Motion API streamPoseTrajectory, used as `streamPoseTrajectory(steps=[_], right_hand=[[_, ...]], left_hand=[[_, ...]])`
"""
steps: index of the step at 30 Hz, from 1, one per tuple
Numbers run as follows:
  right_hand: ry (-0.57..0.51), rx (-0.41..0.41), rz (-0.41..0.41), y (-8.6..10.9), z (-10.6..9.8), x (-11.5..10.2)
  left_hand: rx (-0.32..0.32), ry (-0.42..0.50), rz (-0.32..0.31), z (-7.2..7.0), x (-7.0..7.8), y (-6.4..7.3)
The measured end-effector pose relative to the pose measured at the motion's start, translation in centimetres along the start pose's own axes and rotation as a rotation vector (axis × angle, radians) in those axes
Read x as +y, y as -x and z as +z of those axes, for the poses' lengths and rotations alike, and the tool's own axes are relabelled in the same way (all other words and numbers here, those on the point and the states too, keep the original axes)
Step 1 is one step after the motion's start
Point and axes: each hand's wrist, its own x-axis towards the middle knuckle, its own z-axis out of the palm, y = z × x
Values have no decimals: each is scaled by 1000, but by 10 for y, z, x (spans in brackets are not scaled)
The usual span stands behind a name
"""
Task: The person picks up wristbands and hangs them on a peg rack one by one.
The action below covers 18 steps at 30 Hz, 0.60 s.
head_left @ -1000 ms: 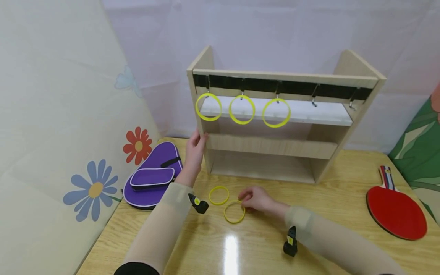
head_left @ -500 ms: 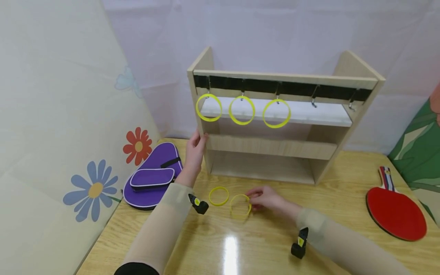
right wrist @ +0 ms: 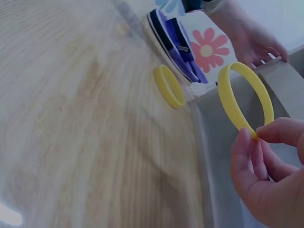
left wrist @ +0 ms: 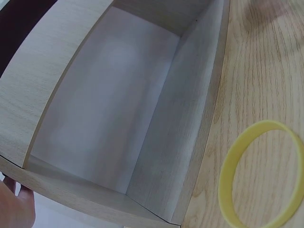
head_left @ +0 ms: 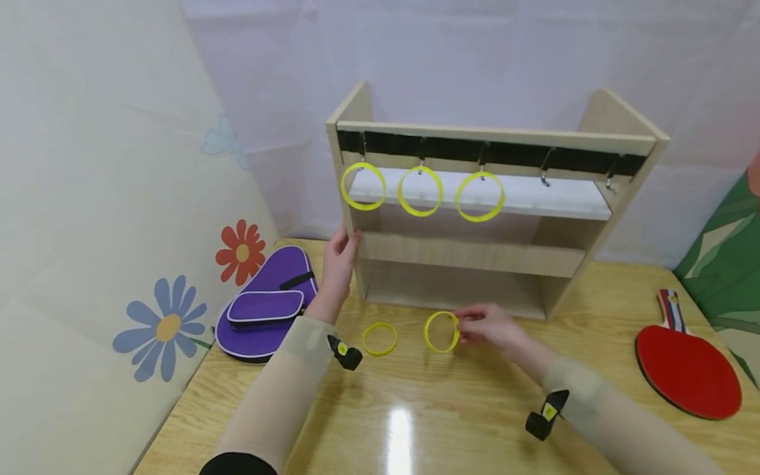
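Note:
My right hand (head_left: 489, 326) pinches a yellow wristband (right wrist: 228, 97) between thumb and fingertips. The band stands upright, raised over the table in front of the wooden shelf unit (head_left: 469, 251). My left hand (head_left: 340, 264) grips the left side panel of that unit, its thumb at the front edge and the fingers partly hidden behind. A second yellow wristband (head_left: 365, 348) lies flat on the table between the hands. Three more wristbands, a left one (head_left: 343, 191), a middle one (head_left: 400, 192) and a right one (head_left: 458, 201), hang from metal hooks on the unit's black strip (head_left: 451, 146).
Two hooks at the right, one of them a bare hook (head_left: 545, 177), carry nothing. A purple paddle case (head_left: 264, 307) lies left of the unit. On the right side of the wooden table (head_left: 475, 422) rests a red table tennis paddle (head_left: 689, 373).
My right hand has picked up a wristband from the table, tipped it upright and carried it right and toward the shelf unit. The left hand keeps its grip on the side panel.

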Motion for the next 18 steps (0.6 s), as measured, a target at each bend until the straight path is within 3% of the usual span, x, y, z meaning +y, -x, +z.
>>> streamPoseTrajectory(steps=[18], right_hand=[[-131,54,-115,36,-57,-38]], left_hand=[[-6,-12,17,0,-2,-1]])
